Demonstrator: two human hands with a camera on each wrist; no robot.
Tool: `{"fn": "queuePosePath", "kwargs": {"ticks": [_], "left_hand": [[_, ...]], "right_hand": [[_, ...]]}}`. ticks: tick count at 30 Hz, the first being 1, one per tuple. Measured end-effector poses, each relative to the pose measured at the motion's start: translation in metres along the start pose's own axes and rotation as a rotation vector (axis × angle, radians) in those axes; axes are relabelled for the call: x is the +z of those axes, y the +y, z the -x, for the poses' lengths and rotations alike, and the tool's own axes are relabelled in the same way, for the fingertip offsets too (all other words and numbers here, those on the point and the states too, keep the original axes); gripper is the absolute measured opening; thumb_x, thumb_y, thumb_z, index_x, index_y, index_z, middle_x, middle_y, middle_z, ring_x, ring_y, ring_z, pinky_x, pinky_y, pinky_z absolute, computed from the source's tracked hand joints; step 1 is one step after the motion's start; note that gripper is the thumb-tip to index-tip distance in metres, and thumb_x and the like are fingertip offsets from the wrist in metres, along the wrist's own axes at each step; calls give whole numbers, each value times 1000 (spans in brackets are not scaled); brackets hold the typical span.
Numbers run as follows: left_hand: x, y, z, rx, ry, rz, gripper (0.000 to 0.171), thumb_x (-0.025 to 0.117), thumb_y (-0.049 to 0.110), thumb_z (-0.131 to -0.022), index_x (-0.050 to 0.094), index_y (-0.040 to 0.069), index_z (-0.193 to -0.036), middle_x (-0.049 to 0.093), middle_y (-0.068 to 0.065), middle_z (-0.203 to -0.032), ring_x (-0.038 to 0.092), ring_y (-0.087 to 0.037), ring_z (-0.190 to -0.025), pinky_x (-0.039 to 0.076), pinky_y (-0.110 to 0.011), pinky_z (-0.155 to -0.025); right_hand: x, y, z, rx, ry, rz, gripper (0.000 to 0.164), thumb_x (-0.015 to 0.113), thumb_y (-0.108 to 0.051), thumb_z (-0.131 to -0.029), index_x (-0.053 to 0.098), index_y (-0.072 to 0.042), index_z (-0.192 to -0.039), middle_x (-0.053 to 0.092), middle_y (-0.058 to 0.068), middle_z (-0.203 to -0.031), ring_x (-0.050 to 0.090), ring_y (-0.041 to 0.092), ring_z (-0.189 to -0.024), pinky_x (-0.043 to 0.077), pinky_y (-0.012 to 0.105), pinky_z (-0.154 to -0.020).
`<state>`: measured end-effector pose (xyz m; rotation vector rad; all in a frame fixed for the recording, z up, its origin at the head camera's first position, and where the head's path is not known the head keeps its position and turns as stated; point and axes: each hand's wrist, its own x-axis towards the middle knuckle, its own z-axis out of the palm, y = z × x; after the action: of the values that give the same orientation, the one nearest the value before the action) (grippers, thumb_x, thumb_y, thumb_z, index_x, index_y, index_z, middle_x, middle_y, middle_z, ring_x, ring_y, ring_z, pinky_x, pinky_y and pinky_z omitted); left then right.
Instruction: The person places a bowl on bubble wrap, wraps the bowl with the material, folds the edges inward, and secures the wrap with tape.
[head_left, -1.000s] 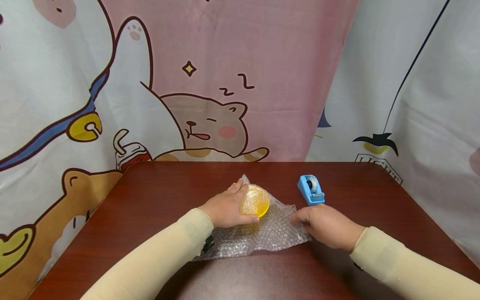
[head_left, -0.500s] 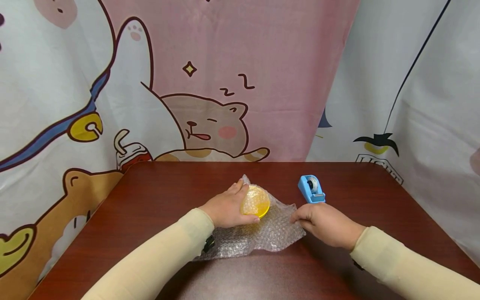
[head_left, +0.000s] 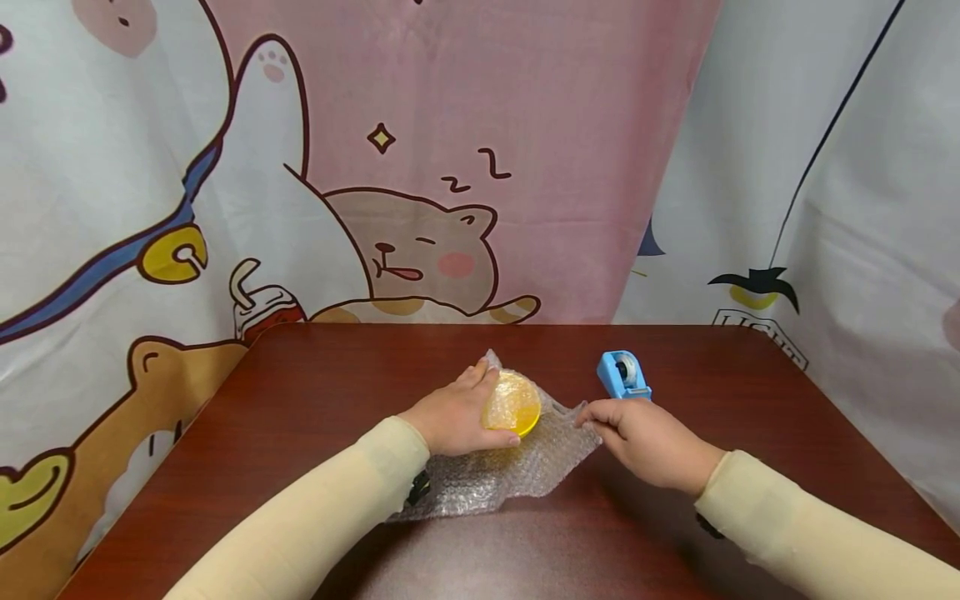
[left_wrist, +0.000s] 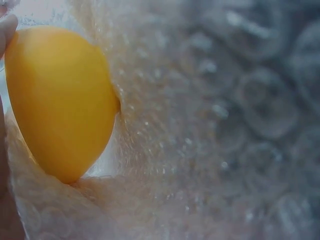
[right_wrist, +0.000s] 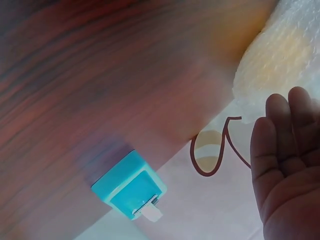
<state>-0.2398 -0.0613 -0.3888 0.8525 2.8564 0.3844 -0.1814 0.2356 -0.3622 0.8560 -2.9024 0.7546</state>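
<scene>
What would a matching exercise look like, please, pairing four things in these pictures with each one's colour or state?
Things:
1. Left hand
2. Right hand
3. Tape dispenser
4. Table

Colours and states:
A. Light blue
B. Dark reddish brown
C. Pinching the edge of the bubble wrap
D. Holding the round yellow object

Right pairs: 1-D, 2-C, 3-A, 4-B
</scene>
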Motion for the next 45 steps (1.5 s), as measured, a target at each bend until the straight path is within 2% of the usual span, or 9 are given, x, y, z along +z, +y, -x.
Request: {"fn": "queuePosePath", "kwargs": {"ticks": [6, 11, 17, 21, 25, 28, 33, 39, 45], "left_hand": [[0, 0, -1, 0, -10, -2, 114, 61, 77, -90, 19, 6, -169, 9, -17, -178, 19, -32, -164, 32, -42, -128], [0, 0, -2, -4, -13, -6, 114, 60, 78, -89, 19, 6, -169, 8, -16, -178, 18, -31, -164, 33, -42, -128], [0, 0, -2, -1, -13, -5, 114, 61, 78, -90, 19, 6, -169, 9, -17, -178, 19, -32, -164, 32, -42, -128], [0, 0, -2, 3, -11, 1, 115, 61, 77, -90, 20, 5, -168, 9, -18, -177, 19, -32, -163, 32, -42, -128], [-1, 0, -1, -1, -15, 6, 115, 61, 78, -90, 19, 5, -169, 9, -17, -177, 19, -32, -163, 32, -43, -128], [-1, 1, -2, -4, -21, 9, 114, 61, 77, -90, 18, 6, -169, 8, -17, -178, 19, -32, -164, 32, -43, -128], [-1, 1, -1, 2, -25, 3, 115, 61, 77, -90, 18, 5, -169, 8, -17, -178, 18, -32, -164, 32, -43, -128], [-2, 1, -1, 16, -11, 3, 114, 61, 76, -90, 20, 4, -168, 9, -19, -177, 20, -34, -163, 32, -43, -128], [-3, 1, 0, 21, -11, 19, 115, 62, 76, -90, 20, 3, -168, 9, -20, -177, 20, -36, -163, 32, -44, -128]], "right_hand": [[-4, -4, -1, 29, -33, -48, 20, 63, -7, -103, 75, -14, -117, 78, 1, -118, 63, 1, -81, 58, 22, -74], [-6, -5, -2, 25, -55, -97, 19, 70, -9, -99, 76, -17, -115, 78, -6, -110, 68, 2, -89, 59, 22, -78], [-3, -11, -6, 2, 33, -56, 10, 76, -17, -98, 78, -24, -104, 77, -13, -106, 68, 2, -93, 60, 25, -82], [2, -15, -11, 2, 104, -15, 9, 77, -18, -97, 79, -26, -101, 69, -15, -99, 62, 3, -90, 58, 24, -80], [6, -19, -18, -2, 166, 21, 5, 76, -18, -98, 79, -22, -98, 63, -9, -102, 59, 11, -97, 57, 29, -81], [10, -23, -23, -10, 186, 19, 5, 73, -14, -98, 75, -18, -98, 66, 0, -117, 61, 17, -104, 60, 35, -86], [17, -27, -34, -14, 175, -37, 2, 68, -14, -102, 69, -13, -101, 65, 12, -137, 70, 21, -104, 63, 41, -91], [25, -32, -49, -48, 180, -40, 5, 63, -11, -104, 66, -13, -101, 66, 14, -137, 68, 30, -121, 59, 49, -100], [36, -35, -65, -79, 186, -17, 5, 62, -9, -104, 65, -10, -101, 67, 16, -134, 65, 30, -124, 55, 50, -106]]}}
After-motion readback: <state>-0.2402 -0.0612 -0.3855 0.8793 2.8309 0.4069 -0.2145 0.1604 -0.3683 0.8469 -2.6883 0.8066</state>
